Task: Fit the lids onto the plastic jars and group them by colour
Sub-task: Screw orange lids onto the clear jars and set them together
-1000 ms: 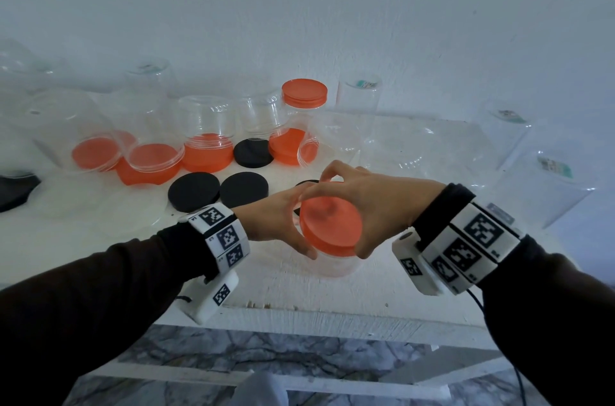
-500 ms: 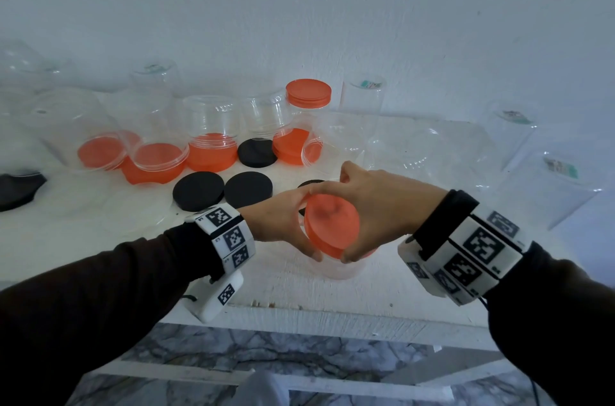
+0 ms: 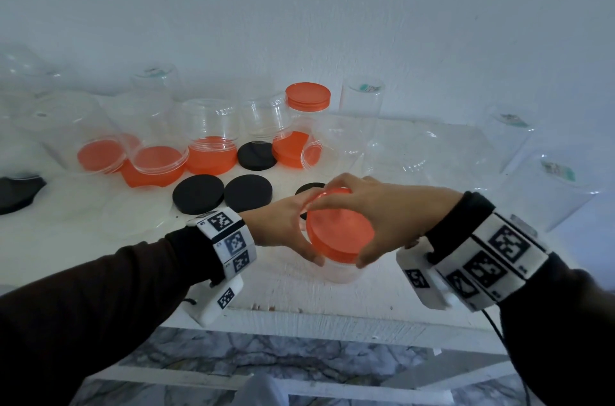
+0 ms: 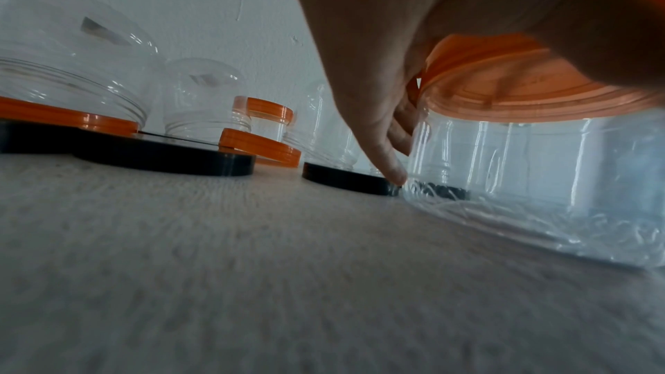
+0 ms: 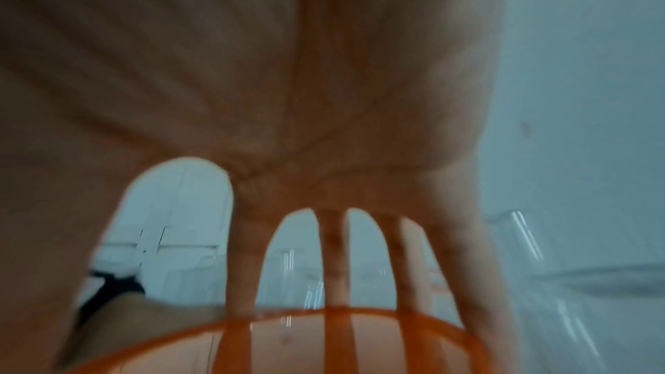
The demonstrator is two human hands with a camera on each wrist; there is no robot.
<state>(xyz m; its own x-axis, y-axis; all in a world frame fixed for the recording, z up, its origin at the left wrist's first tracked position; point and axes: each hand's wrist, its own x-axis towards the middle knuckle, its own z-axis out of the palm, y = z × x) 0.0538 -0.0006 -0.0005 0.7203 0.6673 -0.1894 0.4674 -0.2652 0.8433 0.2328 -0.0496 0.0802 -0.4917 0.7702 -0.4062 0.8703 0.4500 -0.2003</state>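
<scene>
the right hand (image 3: 382, 216) grips the orange lid (image 3: 337, 232) from above, sitting tilted (not yet square) on the clear jar (image 3: 336, 272), which the left hand (image 3: 283, 229) holds beside it on the desk (image 3: 332, 299).

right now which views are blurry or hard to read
Right wrist view: heavily motion-blurred, right hand and orange lid smeared. Left wrist view: tabletop soft, clear jar streaked with glare. Head view: sharp centrally, wide-angle bending at the edges.
</scene>
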